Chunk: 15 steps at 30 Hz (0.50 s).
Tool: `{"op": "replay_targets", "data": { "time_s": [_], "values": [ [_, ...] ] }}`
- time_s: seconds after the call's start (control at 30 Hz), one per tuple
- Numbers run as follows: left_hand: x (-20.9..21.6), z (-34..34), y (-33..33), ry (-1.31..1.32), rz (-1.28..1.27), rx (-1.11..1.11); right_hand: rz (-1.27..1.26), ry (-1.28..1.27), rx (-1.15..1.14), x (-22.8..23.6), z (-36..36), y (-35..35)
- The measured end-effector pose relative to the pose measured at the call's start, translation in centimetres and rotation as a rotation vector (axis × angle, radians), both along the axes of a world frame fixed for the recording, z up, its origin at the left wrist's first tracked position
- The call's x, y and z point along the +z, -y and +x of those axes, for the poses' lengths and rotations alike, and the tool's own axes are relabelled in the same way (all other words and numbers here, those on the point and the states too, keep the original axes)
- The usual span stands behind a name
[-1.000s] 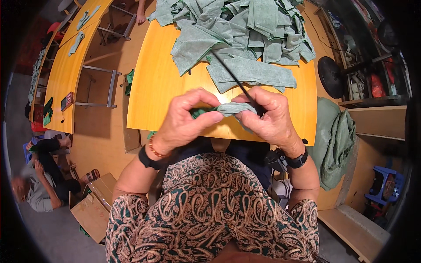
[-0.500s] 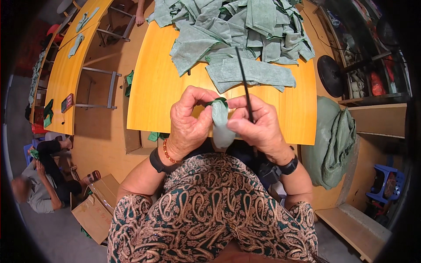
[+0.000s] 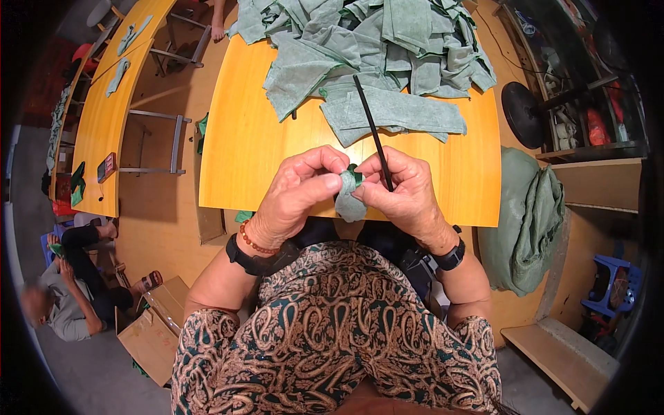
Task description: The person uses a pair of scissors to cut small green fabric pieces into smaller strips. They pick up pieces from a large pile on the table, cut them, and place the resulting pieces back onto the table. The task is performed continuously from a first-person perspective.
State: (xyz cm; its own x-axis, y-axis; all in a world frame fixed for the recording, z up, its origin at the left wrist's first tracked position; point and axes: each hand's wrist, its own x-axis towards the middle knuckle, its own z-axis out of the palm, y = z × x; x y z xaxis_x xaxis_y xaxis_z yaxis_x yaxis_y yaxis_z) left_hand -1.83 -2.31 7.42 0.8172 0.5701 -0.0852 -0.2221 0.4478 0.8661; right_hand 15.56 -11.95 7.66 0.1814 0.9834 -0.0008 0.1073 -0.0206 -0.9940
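Between my two hands, at the near edge of the yellow table, is a small piece of pale green fabric (image 3: 351, 206) with a dark green part at its top. My left hand (image 3: 301, 194) pinches its left side between thumb and fingers. On the other side, my right hand (image 3: 401, 190) pinches the dark green part. That same hand also holds a thin black stick (image 3: 370, 121), which slants up and away over the table. Beyond my hands, a large heap of grey-green fabric pieces (image 3: 353, 55) covers the far part of the table, with one flat folded piece (image 3: 394, 111) nearest me.
The yellow table (image 3: 242, 152) lies before me. A bulging green sack (image 3: 522, 221) stands at its right, near a black round-based stand (image 3: 522, 117). Leftward are a second long table (image 3: 104, 145), an open cardboard box (image 3: 149, 335) and a seated person (image 3: 72, 290) handling green fabric.
The fabric piece has been turned and bunched smaller between my fingers. My left hand has shifted slightly down, and the black stick now tilts further left.
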Motion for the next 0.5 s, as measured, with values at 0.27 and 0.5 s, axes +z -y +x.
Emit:
{"op": "replay_targets", "data": {
  "time_s": [0.27, 0.5],
  "values": [
    [-1.5, -0.3, -0.2, -0.152, 0.137, 0.110, -0.039, 0.025, 0.015, 0.2, 0.3, 0.8],
    [-2.2, -0.1, -1.3, 0.010, 0.270, 0.272, -0.119, 0.010, 0.173, 0.7, 0.8, 3.7]
  ]
}}
